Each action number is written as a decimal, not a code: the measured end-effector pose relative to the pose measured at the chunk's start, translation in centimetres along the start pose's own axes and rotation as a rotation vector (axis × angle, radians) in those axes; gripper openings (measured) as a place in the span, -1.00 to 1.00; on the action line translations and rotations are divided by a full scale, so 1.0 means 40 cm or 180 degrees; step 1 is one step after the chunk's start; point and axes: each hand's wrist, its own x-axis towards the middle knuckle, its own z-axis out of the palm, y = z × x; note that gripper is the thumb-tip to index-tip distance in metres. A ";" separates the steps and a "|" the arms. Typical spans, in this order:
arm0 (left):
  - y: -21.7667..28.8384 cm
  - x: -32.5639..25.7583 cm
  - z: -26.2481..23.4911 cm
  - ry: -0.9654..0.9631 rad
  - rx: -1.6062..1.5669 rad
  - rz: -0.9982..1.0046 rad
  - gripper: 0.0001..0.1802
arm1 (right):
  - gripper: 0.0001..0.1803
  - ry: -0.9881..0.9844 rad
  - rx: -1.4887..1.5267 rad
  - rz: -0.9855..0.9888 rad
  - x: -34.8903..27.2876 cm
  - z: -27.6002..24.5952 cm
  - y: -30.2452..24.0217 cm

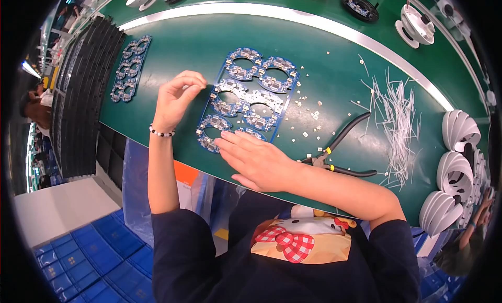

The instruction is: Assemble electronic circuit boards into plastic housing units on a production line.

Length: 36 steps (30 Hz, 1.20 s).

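The right hand point(257, 164) stretched flat over the blue circuit panel point(244, 95); the left hand point(177, 96) curled beside it, contents unclear

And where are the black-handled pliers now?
In the head view, the pliers lie on the green table to the person's right, between the blue circuit boards and the white strips, just beyond the right forearm.

You were in an electronics assembly workshop, with circuit boards point(226, 87), pliers point(318, 160) and small loose parts point(305, 134) on your green surface point(183, 47), and other people point(41, 111) nearby
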 end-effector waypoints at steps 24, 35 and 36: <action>0.066 0.066 0.157 0.0191 0.1316 0.0976 -0.89 | -0.42 0.0040 0.0089 -0.0172 -0.024 0.010 0.019; 0.228 0.199 0.274 -0.0818 0.1578 0.1710 -0.86 | 0.00 -0.1133 -0.0935 0.1047 -0.213 -0.371 -0.039; 0.233 0.200 0.278 -0.0853 0.1541 0.1725 -0.87 | 0.10 -0.1526 -0.1052 0.1425 -0.246 -0.387 -0.027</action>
